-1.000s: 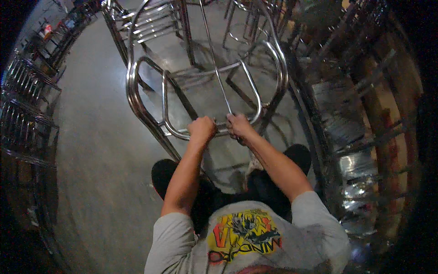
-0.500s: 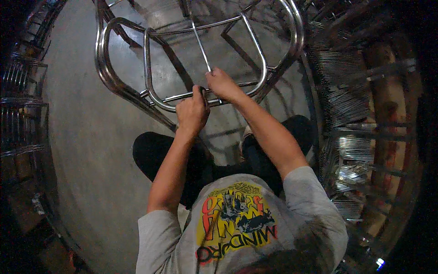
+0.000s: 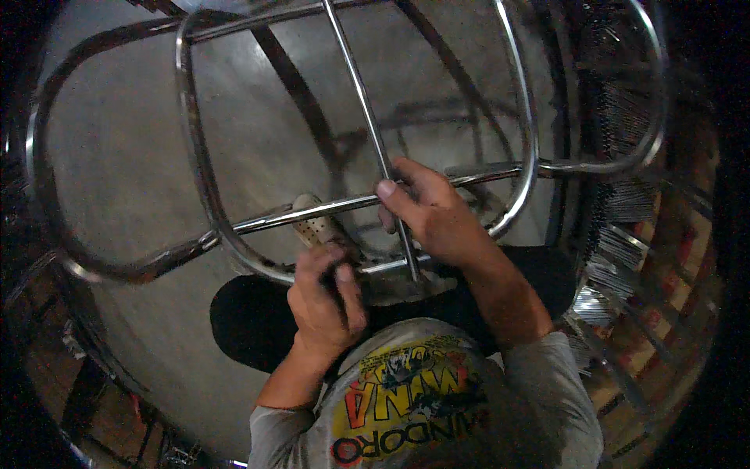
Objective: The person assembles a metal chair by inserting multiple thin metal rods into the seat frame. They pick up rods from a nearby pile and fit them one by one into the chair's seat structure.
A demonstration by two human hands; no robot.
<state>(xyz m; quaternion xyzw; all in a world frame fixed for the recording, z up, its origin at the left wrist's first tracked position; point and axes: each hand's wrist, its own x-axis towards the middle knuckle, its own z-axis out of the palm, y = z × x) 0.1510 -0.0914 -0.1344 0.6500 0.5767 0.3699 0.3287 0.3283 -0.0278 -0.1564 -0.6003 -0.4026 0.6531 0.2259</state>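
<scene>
Tubular metal frame [image 3: 311,211] spans the upper half of my feed, its lower rail reaching just below centre. Nearest my camera, at the bottom, I see a grey printed shirt [image 3: 422,391], with dark trousers [image 3: 250,320] just above. Left of centre, the left hand [image 3: 324,301] has curled fingers close to that rail; it is blurred, and I cannot tell whether it grips anything. Near the middle, the right hand [image 3: 433,207] is clamped on a straight metal rod [image 3: 362,98] running down from the upper edge across the frame. Beyond, I make out a pale perforated shoe [image 3: 316,224], grey floor [image 3: 148,156] and, at right, stacked metal pieces [image 3: 613,266].
</scene>
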